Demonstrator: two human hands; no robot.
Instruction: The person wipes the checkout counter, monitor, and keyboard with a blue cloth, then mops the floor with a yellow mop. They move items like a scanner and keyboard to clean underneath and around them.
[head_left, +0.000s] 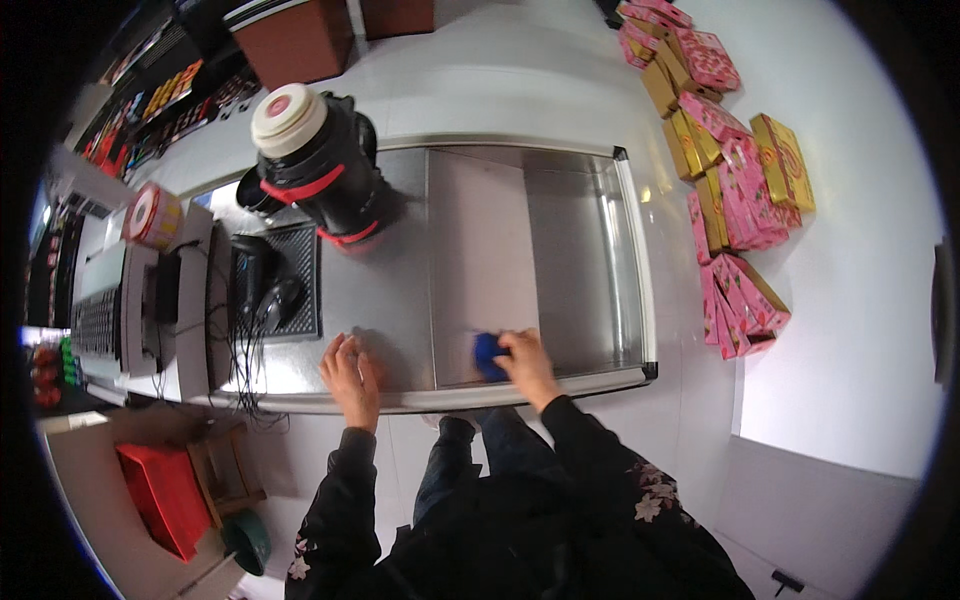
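Note:
My right hand (526, 365) grips a dark blue cloth or similar soft item (489, 357) at the near edge of the checkout counter, over its pale recessed strip (484, 247). What the blue item is made of cannot be told for sure. My left hand (351, 373) hovers by the near rim of the steel counter top (375, 300), fingers slightly curled and apart, with nothing in it. A large black flask with red straps and a cream lid (319, 161) stands towards the far side of the counter.
Left of my hands, a handheld scanner (255, 274) lies on a black mat (304, 300) beside tangled cables (244, 367). Further left are a tape roll (152, 216) and a keyboard (97, 322). Pink and gold cartons (750, 191) lie at the right; a red bin (165, 499) is lower left.

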